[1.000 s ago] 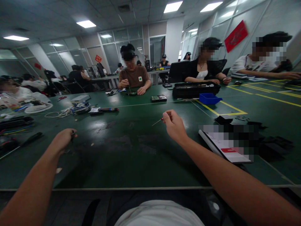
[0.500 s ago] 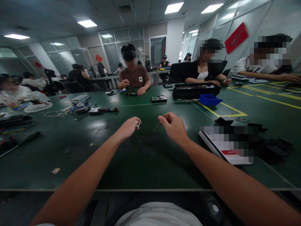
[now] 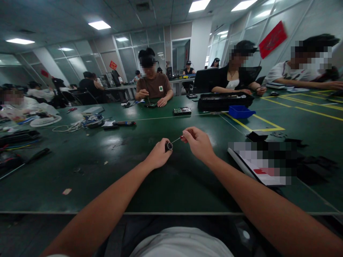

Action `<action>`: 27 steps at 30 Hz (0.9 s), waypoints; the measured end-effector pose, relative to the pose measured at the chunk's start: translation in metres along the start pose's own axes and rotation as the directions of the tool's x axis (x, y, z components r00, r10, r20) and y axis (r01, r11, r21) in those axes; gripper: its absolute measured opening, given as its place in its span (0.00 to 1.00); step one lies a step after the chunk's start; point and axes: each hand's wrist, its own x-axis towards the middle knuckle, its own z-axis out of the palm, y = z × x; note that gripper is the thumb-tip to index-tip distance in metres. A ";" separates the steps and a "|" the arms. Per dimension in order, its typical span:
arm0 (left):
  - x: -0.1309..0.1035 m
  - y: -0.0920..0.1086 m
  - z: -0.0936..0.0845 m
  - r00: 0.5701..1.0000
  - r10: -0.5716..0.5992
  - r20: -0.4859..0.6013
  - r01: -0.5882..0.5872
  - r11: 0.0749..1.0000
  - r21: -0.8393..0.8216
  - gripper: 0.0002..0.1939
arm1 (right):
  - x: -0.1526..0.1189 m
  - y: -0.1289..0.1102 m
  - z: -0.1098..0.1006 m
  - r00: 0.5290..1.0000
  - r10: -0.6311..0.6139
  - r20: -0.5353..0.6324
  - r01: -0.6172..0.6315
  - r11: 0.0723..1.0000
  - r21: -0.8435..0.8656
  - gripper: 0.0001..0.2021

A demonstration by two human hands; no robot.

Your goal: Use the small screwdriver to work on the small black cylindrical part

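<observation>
My left hand (image 3: 158, 156) is closed around a small black round part with a silver rim (image 3: 168, 146), its ringed end facing right. A thin screwdriver (image 3: 176, 140) is pinched in my right hand (image 3: 198, 143); a bit of red shows at the fingertips and most of the handle is hidden in the fingers. Its slim metal shaft slants down to the left, the tip at or very near the rim of the black part. Whether the tip touches it, I cannot tell. Both hands are above the green table (image 3: 115, 185).
To the right lie a booklet (image 3: 242, 164) and dark scraps (image 3: 313, 169). Beyond are a blue tray (image 3: 241, 111), a long black casing (image 3: 223, 103) and a hard drive (image 3: 182, 111). At left are a long screwdriver (image 3: 37, 155) and coiled cables (image 3: 92, 120). Co-workers sit opposite.
My left hand has moved right, towards my right hand, and turned so the black part's rim faces right. The screwdriver's tip has swung up and now points at that part.
</observation>
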 end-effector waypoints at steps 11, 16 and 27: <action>0.003 -0.005 -0.011 0.996 0.068 -0.064 -0.068 0.998 -0.002 0.12 | 0.000 -0.001 0.002 1.000 0.000 -0.002 0.000 1.000 -0.007 0.12; 0.003 -0.007 -0.012 0.995 0.072 -0.062 -0.073 0.997 -0.011 0.13 | -0.001 -0.001 0.004 1.000 0.003 -0.007 -0.003 1.000 -0.002 0.12; 0.002 -0.010 -0.012 0.994 0.080 -0.080 -0.080 0.997 0.005 0.15 | -0.001 -0.006 -0.001 1.000 0.005 -0.030 -0.013 0.962 -0.272 0.20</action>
